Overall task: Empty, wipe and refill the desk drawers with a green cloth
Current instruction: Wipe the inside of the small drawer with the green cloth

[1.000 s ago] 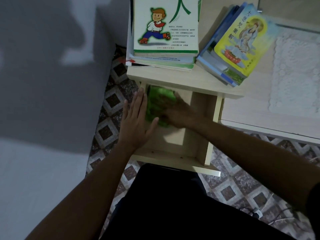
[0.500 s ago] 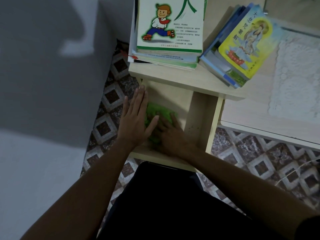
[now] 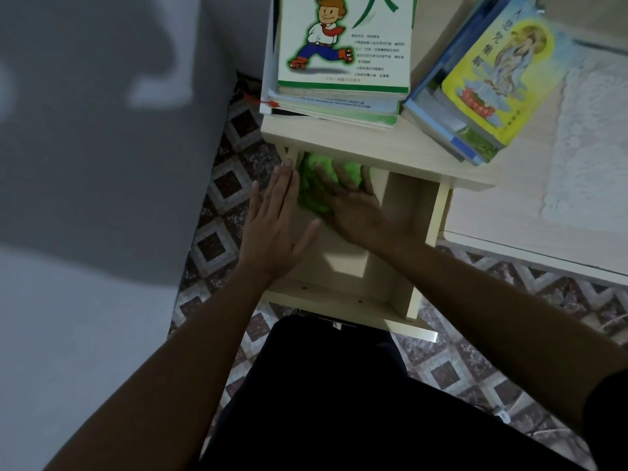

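A light wooden drawer (image 3: 353, 297) is pulled out from under the desk top, with nothing in it but the green cloth (image 3: 314, 188). The cloth lies crumpled at the drawer's far left, partly under the desk edge. My right hand (image 3: 356, 212) presses flat on the cloth, fingers spread over it. My left hand (image 3: 275, 226) lies flat and open along the drawer's left wall, fingers straight, thumb pointing into the drawer.
Two stacks of books rest on the desk top: one with a cartoon boy cover (image 3: 343, 52), one with a yellow cover (image 3: 482, 83). A white lace mat (image 3: 591, 137) lies at the right. Patterned floor tiles (image 3: 221, 205) and a grey wall (image 3: 102, 130) are at the left.
My right hand has pushed the green cloth from the drawer's near part to its far end, under the desk edge. My left hand has stayed on the left wall.
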